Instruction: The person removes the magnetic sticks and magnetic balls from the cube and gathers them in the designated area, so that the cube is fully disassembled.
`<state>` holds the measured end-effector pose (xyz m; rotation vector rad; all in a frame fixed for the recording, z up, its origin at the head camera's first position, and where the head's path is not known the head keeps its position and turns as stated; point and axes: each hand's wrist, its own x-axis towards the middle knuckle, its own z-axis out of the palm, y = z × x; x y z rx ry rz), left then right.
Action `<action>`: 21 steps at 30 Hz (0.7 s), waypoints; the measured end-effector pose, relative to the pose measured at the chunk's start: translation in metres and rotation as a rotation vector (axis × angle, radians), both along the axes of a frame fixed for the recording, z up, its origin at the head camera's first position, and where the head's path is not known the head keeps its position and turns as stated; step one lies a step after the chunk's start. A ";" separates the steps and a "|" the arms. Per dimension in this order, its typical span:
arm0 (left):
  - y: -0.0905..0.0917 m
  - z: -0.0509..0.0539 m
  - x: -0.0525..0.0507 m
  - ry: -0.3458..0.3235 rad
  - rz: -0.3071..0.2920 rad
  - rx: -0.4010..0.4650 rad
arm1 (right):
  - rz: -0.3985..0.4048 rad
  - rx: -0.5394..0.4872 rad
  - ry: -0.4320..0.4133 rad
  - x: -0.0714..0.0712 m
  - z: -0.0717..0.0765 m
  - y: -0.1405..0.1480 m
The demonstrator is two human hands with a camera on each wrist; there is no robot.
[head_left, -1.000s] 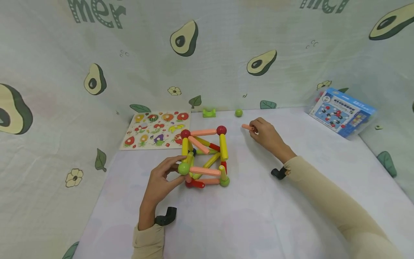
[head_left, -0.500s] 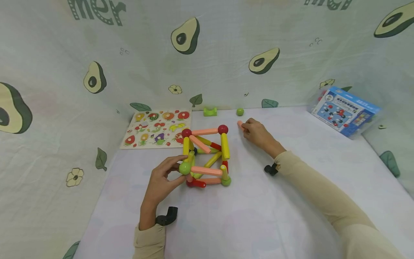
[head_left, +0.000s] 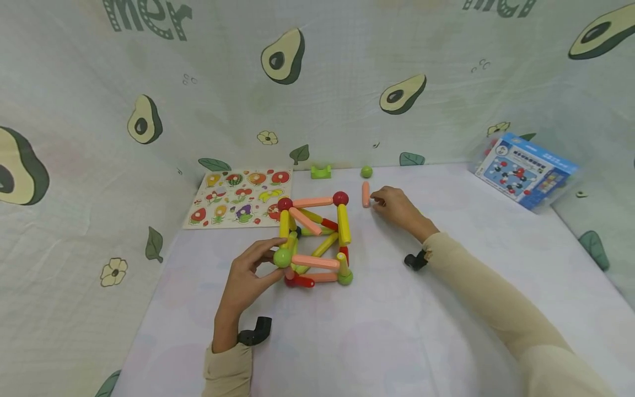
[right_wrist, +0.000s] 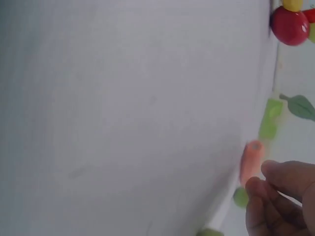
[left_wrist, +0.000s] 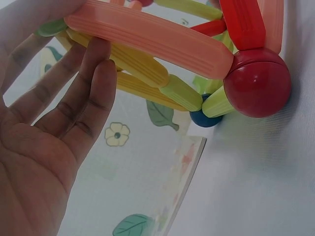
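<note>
A frame of coloured sticks and balls stands mid-table in the head view, with a salmon front stick [head_left: 315,262] across it. My left hand [head_left: 245,281] pinches the green ball [head_left: 282,257] at its near left corner. In the left wrist view the left hand [left_wrist: 47,128] grips beside a salmon stick [left_wrist: 152,37]; a red ball [left_wrist: 258,82] touches the table. My right hand [head_left: 399,210] holds nothing, fingers bent loosely just right of a loose salmon stick [head_left: 365,194] lying on the table. The right wrist view shows this stick [right_wrist: 251,160] beside the right hand [right_wrist: 283,196].
A fruit puzzle board [head_left: 228,207] lies behind the frame on the left. At the back edge sit a green bracket piece [head_left: 321,173] and a loose green ball [head_left: 366,172]. A blue toy box [head_left: 523,172] stands at the back right against the cloth.
My right hand has moved left and let go of the salmon stick, which was pinched in its fingers and now lies pointing away from me. The left hand keeps its hold.
</note>
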<state>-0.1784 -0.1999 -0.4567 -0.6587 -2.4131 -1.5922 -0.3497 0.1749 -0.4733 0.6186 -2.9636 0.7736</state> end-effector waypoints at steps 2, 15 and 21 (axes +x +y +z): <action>0.001 0.000 0.000 0.002 -0.003 0.001 | -0.005 -0.008 -0.001 0.003 0.004 0.008; 0.003 0.001 0.000 0.009 0.001 0.017 | 0.016 0.072 -0.042 0.030 0.017 0.073; 0.001 -0.001 0.001 -0.004 0.006 0.010 | 0.027 0.053 -0.036 0.035 0.006 0.080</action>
